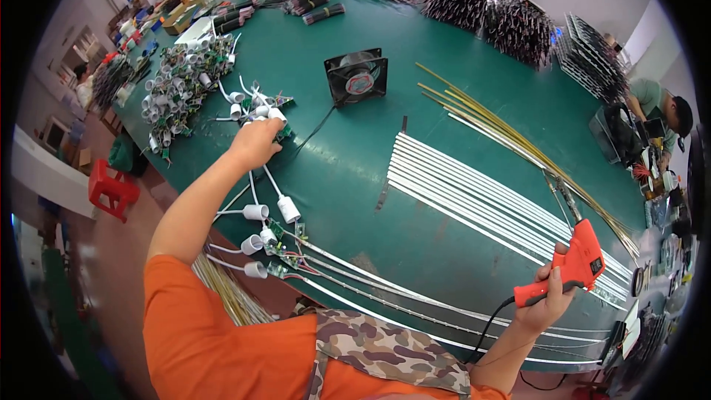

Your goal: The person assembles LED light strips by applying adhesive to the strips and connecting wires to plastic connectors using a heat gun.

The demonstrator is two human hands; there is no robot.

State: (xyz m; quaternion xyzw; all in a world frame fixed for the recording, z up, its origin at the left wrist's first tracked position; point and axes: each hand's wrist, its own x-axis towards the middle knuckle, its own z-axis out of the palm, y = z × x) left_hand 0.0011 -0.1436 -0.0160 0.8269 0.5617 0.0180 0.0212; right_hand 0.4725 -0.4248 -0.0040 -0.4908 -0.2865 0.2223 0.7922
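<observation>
My left hand (256, 144) reaches into a small group of white lamp sockets (277, 115) with green circuit boards (284, 132). Its fingers are curled among them, and what they grip is hidden beneath the hand. In my right hand (546, 304) is a red soldering gun (581, 261), held by its handle, with the metal tip pointing up and away. Below the tip lies a row of thin white strips (474, 196), side by side on the green table (355, 215). Nearer to me, several sockets (289, 209) and boards sit at the ends of long strips (370, 278).
A black fan (357, 78) stands mid-table, its cable trailing toward my left hand. A heap of sockets (178, 89) lies at the left. Yellowish rods (489, 107) lie beyond the strips. Dark bundles (459, 0) stack at the back. A person (659, 107) works at the right.
</observation>
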